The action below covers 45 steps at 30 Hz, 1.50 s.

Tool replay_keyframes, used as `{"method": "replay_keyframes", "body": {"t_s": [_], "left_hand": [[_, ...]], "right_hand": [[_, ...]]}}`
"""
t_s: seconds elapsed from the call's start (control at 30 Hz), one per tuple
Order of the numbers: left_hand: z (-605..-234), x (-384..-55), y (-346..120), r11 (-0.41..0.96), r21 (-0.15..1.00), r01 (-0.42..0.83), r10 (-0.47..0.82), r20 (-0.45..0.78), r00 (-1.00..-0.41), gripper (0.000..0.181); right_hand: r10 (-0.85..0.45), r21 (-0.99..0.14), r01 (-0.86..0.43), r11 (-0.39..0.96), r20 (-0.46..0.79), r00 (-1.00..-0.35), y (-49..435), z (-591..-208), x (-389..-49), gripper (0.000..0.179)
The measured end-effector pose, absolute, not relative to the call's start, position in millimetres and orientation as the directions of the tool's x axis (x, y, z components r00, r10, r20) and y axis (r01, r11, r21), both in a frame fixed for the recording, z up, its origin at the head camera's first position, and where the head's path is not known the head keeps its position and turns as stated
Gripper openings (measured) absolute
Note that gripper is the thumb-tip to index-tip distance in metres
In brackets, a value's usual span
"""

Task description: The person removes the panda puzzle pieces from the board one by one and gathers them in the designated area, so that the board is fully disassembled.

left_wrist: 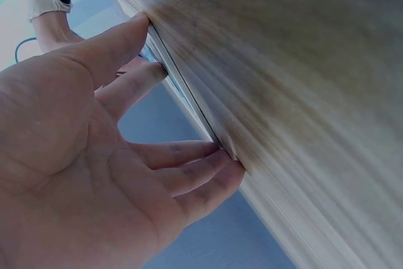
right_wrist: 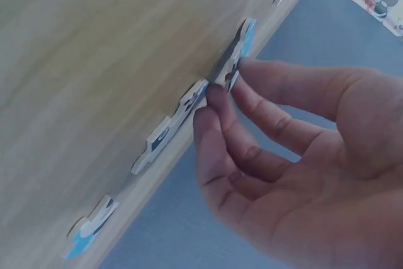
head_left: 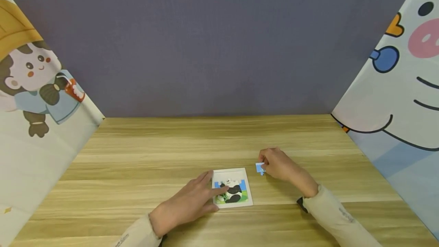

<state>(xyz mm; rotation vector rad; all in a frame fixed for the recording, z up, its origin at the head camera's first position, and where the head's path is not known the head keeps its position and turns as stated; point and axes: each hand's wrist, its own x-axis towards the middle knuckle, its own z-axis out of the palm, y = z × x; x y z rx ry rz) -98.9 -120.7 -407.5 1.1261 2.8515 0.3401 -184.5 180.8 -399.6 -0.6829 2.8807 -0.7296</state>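
Head: the left hand (head_left: 192,201), fingers spread, rests on a panda puzzle board (head_left: 231,175); to its right, across a strip of tabletop (head_left: 219,144), the right hand (head_left: 279,166) pinches a blue piece (head_left: 259,167), tab toward the camera. Left wrist: fingertips (left_wrist: 228,172) meet the board's edge. Right wrist: loose pieces (right_wrist: 94,226) nearby.

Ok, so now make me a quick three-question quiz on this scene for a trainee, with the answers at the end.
1. Multiple choice: what does the right hand hold?
A) a cup
B) a puzzle piece
C) a pen

2. True or false: the panda picture fills the whole puzzle frame.

3. Fill in the blank: in the head view, the ____ hand has a finger stretched over the panda picture.

Key:
1. B.
2. False; a bare pale strip shows along the top of the frame.
3. Left; the left hand lies across the frame's left edge.
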Motion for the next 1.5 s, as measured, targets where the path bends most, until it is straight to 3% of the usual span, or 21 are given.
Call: {"method": "replay_keyframes", "body": {"t_s": [0.43,0.67,0.8,0.97,1.17,1.5], "left_hand": [[-408,-99,-119,0.710,0.212,0.671,0.682,0.029,-0.731,0.052],[-407,-100,-119,0.699,0.206,0.685,0.694,0.034,-0.719,0.053],[-407,-99,-120,0.693,0.199,0.693,0.704,0.024,-0.710,0.054],[-407,-94,-115,0.678,0.190,0.710,0.721,0.012,-0.692,0.056],[-408,-83,-106,0.629,0.143,0.764,0.773,-0.015,-0.634,0.061],[-411,-82,-101,0.642,0.127,0.756,0.765,-0.052,-0.641,0.059]], "right_hand": [[-0.450,-0.354,-0.449,0.820,0.087,-0.889,173,-400,-179,0.011],[-0.623,-0.464,-0.587,0.664,0.093,-0.777,152,-396,-164,0.010],[-0.682,-0.489,-0.598,0.635,0.008,-0.731,137,-397,-149,0.014],[-0.660,-0.414,-0.591,0.692,-0.032,-0.751,127,-398,-137,0.022],[-0.621,-0.409,-0.548,0.730,-0.061,-0.781,124,-397,-135,0.027],[-0.619,-0.418,-0.545,0.727,-0.054,-0.784,126,-399,-134,0.027]]}}
